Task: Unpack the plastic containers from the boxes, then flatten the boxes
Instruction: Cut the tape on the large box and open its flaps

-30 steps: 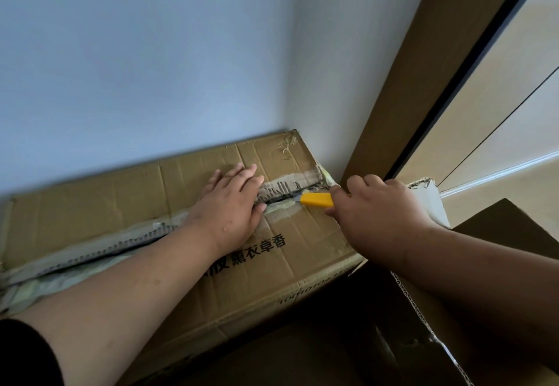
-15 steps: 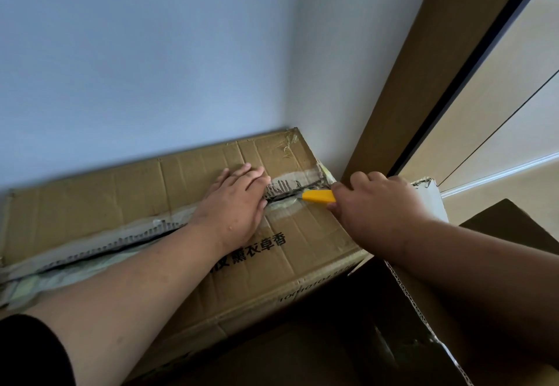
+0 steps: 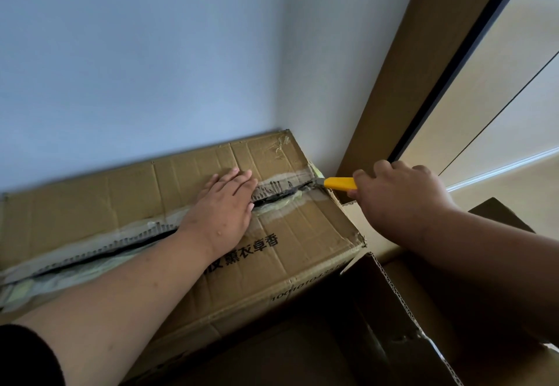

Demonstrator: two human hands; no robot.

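Box (image 3: 296,234) taped, contents hidden | left hand (image 3: 223,213) flat on lid | right hand (image 3: 402,201) grips yellow cutter (image 3: 338,183), now at seam's right end, moved rightward

Left hand (image 3: 222,207) flat on box (image 3: 302,243) top; knife (image 3: 338,183) at its right end; open box (image 3: 393,325) in front

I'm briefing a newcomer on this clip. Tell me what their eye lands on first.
The yellow utility knife stands out first, gripped by the right hand at the right end of the taped seam on the cardboard box. Next comes the left hand, pressed flat on the box top across the seam. The box sits in a corner against the pale blue wall.
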